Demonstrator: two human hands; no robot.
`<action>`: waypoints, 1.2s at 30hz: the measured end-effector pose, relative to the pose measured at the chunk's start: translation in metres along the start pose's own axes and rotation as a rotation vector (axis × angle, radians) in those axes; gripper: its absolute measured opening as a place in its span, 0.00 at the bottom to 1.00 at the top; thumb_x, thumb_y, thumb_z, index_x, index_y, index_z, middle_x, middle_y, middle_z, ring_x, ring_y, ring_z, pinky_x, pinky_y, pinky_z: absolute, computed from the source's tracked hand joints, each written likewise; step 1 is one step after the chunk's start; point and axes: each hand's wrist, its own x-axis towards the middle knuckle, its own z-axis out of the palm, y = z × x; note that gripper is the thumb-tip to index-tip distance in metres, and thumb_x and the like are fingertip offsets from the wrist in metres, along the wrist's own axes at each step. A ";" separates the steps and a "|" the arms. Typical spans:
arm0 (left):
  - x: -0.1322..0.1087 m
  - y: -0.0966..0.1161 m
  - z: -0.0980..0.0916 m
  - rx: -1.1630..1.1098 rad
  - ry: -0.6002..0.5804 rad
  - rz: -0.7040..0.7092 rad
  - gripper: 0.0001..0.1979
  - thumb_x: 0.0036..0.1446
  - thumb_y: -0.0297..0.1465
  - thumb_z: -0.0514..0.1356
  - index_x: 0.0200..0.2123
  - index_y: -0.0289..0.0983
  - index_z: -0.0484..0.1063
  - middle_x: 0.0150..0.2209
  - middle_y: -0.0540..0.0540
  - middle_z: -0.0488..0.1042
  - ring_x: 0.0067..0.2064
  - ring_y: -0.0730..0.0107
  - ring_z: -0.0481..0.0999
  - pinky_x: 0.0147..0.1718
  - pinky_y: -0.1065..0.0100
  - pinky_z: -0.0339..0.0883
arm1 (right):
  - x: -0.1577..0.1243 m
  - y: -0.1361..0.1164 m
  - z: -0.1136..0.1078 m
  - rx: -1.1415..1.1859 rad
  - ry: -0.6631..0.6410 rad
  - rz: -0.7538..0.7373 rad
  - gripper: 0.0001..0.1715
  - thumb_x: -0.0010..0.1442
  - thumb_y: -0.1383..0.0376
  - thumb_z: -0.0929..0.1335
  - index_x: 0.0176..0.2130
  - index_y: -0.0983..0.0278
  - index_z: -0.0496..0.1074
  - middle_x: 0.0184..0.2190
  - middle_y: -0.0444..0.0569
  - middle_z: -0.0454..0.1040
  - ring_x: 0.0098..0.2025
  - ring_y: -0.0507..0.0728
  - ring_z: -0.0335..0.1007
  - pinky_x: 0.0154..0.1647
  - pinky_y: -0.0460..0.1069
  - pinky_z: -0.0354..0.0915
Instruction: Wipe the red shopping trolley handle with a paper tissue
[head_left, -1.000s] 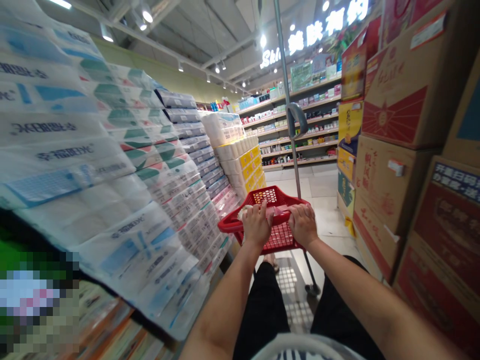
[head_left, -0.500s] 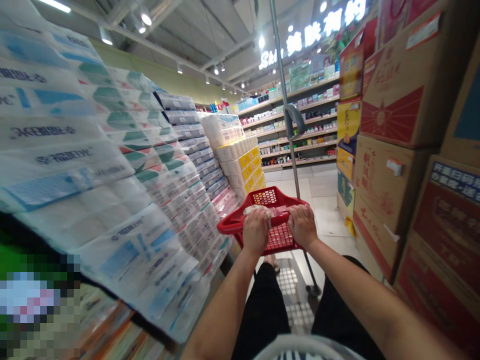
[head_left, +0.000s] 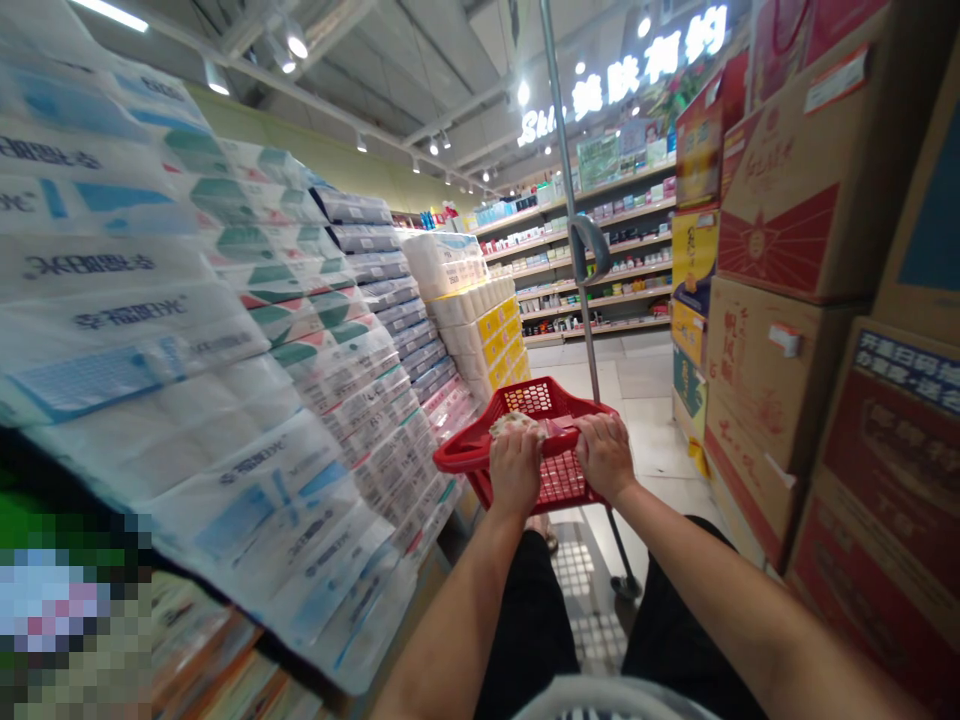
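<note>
Both of my hands are on the near bar of a red plastic shopping cart (head_left: 465,455) with a lattice basket. My left hand (head_left: 515,470) is closed over the bar, left of its middle. A crumpled, pale patterned piece (head_left: 514,425), perhaps cloth or thin plastic, lies at its knuckles; I cannot tell whether the hand grips it too. My right hand (head_left: 604,455) wraps round the bar near its right end. Just beyond that hand a tall grey pole (head_left: 589,345) rises, with a curved grey loop (head_left: 592,250) partway up.
Stacked packs of tissue paper (head_left: 135,320) line the left side, with yellow-marked packs (head_left: 502,345) farther on. Cardboard cartons (head_left: 780,360) are piled along the right. Pale floor tiles (head_left: 649,430) run between them towards stocked shelves (head_left: 630,270). A dark caster-like foot (head_left: 626,587) touches the floor.
Both hands stay closed on the bar. The view has shifted very slightly; the cart holds almost the same place before me, and the cartons on the right appear marginally farther left.
</note>
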 end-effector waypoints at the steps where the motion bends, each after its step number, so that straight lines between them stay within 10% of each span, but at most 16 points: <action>1: 0.000 0.001 0.000 -0.012 0.005 0.020 0.15 0.66 0.35 0.47 0.51 0.40 0.66 0.50 0.42 0.72 0.51 0.58 0.69 0.50 0.55 0.61 | 0.000 0.000 0.000 0.001 0.000 0.000 0.14 0.59 0.69 0.62 0.46 0.62 0.69 0.44 0.50 0.71 0.52 0.61 0.60 0.63 0.60 0.49; 11: 0.023 -0.010 0.001 0.011 -0.047 -0.100 0.20 0.64 0.41 0.49 0.52 0.37 0.68 0.51 0.39 0.73 0.54 0.56 0.70 0.54 0.52 0.60 | 0.004 -0.007 0.003 -0.011 -0.034 -0.001 0.13 0.62 0.68 0.61 0.46 0.62 0.68 0.43 0.50 0.71 0.52 0.60 0.59 0.62 0.59 0.49; 28: 0.001 0.004 0.000 -0.004 -0.013 0.235 0.19 0.64 0.32 0.50 0.58 0.44 0.62 0.58 0.43 0.67 0.60 0.54 0.63 0.55 0.51 0.59 | -0.004 -0.004 -0.001 -0.009 0.030 0.000 0.15 0.59 0.68 0.62 0.46 0.62 0.68 0.43 0.51 0.71 0.51 0.61 0.59 0.62 0.60 0.49; 36: 0.027 0.007 -0.009 -0.035 -0.071 -0.036 0.15 0.66 0.35 0.45 0.43 0.40 0.70 0.41 0.44 0.75 0.42 0.61 0.71 0.43 0.59 0.63 | -0.002 -0.008 -0.001 -0.008 -0.007 0.004 0.14 0.59 0.68 0.61 0.45 0.61 0.68 0.43 0.50 0.71 0.51 0.61 0.60 0.62 0.60 0.49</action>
